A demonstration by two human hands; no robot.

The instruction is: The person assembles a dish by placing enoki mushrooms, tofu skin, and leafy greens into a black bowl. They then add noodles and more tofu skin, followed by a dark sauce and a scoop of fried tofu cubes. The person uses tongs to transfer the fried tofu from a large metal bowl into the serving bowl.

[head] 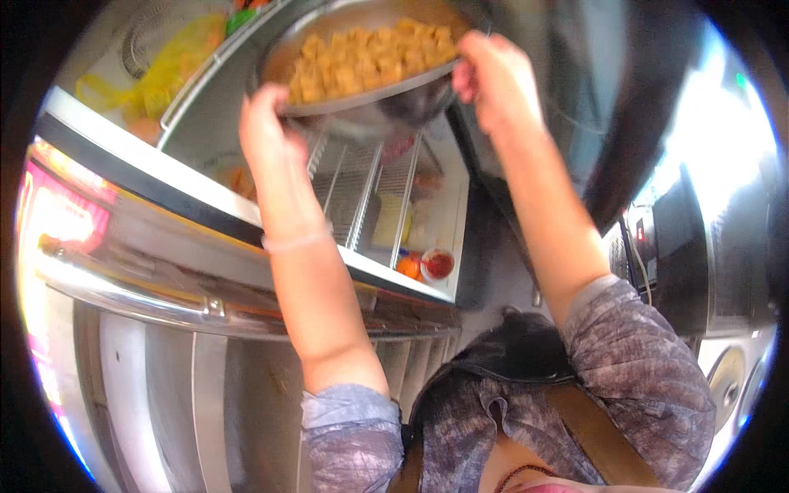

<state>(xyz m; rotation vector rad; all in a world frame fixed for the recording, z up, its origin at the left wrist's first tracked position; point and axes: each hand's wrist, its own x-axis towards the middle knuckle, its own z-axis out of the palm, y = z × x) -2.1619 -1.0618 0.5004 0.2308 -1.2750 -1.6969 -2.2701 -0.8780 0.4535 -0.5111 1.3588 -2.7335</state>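
Observation:
Both my hands grip a wide round metal basin [370,98], held tilted at the top of the view. Many small golden-brown chunks of food [370,58] lie in it; blur hides what they are. My left hand [269,126] has hold of the rim at the near left. On the right, my right hand [496,80] grasps the rim with its fingers curled under. Below and behind the basin is the inside of a refrigerated cabinet with wire shelves [376,185]. The far rim of the basin is partly cut off by the picture's top.
A white cabinet sill [154,163] runs under my left forearm. Inside are a yellow plastic bag [179,68], a tub of red food [438,264] and an orange item [408,268]. A metal rail [135,289] curves at the left. Dark equipment [681,252] stands at the right.

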